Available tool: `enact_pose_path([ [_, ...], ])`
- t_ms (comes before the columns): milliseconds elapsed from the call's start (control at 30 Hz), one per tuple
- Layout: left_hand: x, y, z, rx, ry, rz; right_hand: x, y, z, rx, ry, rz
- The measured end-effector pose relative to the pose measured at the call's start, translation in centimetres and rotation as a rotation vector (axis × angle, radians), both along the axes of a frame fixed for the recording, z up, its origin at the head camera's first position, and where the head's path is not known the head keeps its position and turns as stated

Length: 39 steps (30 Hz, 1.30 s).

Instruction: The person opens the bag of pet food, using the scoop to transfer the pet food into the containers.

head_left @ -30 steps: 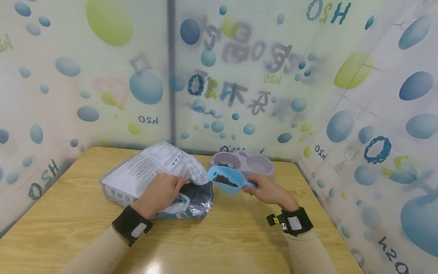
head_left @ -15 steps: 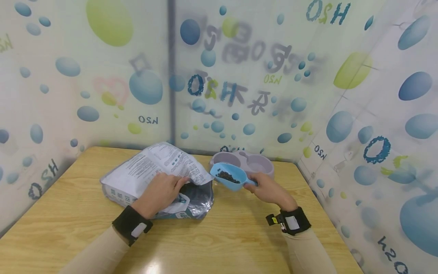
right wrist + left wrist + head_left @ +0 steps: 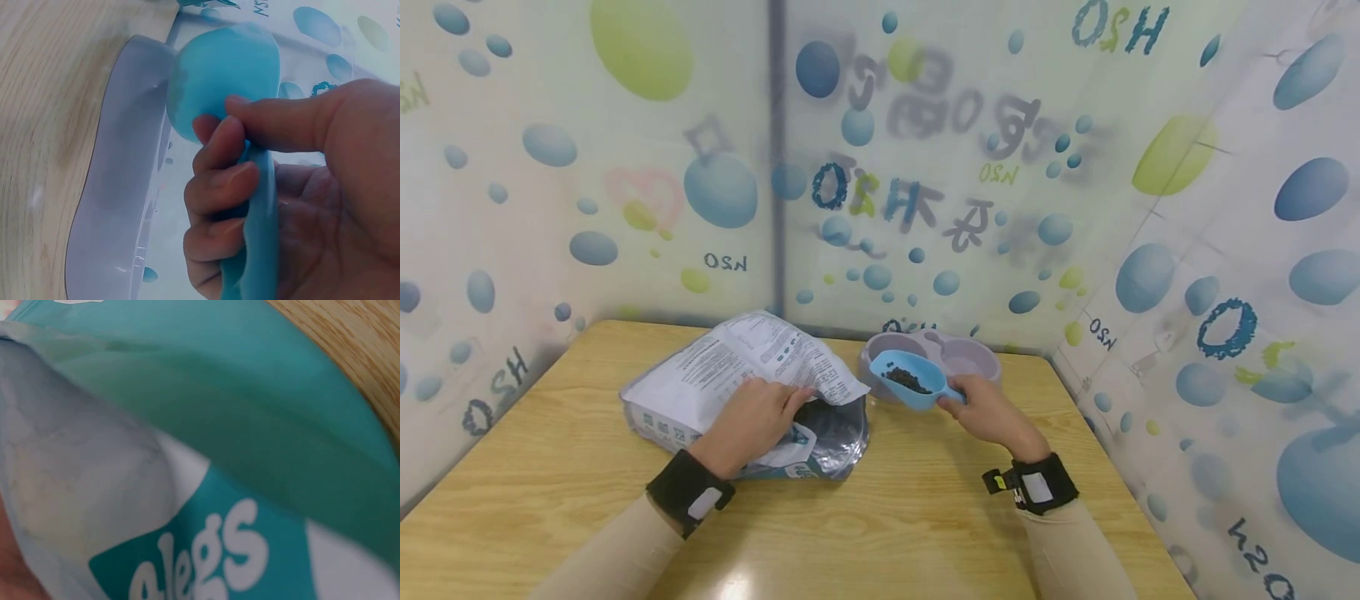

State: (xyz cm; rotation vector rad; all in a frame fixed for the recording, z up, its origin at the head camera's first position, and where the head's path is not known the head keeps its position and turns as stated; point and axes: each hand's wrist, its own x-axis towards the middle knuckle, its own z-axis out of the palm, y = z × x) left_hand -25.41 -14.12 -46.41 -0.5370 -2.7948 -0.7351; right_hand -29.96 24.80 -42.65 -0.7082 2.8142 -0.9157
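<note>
In the head view, my left hand grips the opening edge of a white pet-food bag lying on the table. The bag's silvery mouth gapes to the right. Its teal printed side fills the left wrist view. My right hand holds a light-blue scoop by its handle, with dark brown kibble inside. The scoop is over the front of a mauve double bowl, mostly at its left compartment, whose contents are largely hidden. In the right wrist view, fingers curl round the handle.
A wooden table carries everything. Close behind the bag and bowl stands a patterned curtain or wall, with another side of it along the right edge.
My right hand has moved the scoop slightly right and away from me, from beside the bag's mouth to over the bowl's front. The left hand and bag stay put.
</note>
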Motion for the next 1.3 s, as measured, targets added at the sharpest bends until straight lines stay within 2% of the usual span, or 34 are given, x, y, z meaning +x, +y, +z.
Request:
enact_pose_path([
  [300,0.02,0.03,0.07,-0.002,-0.002,0.004,-0.03,-0.18,-0.30,0.028,0.082,-0.089],
  [733,0.04,0.11,0.10,-0.015,-0.018,0.012,-0.12,-0.41,-0.28,0.049,0.107,-0.191],
  [1300,-0.09,-0.05,-0.06,-0.003,0.016,-0.006,-0.13,-0.91,0.52,0.052,0.206,-0.261],
])
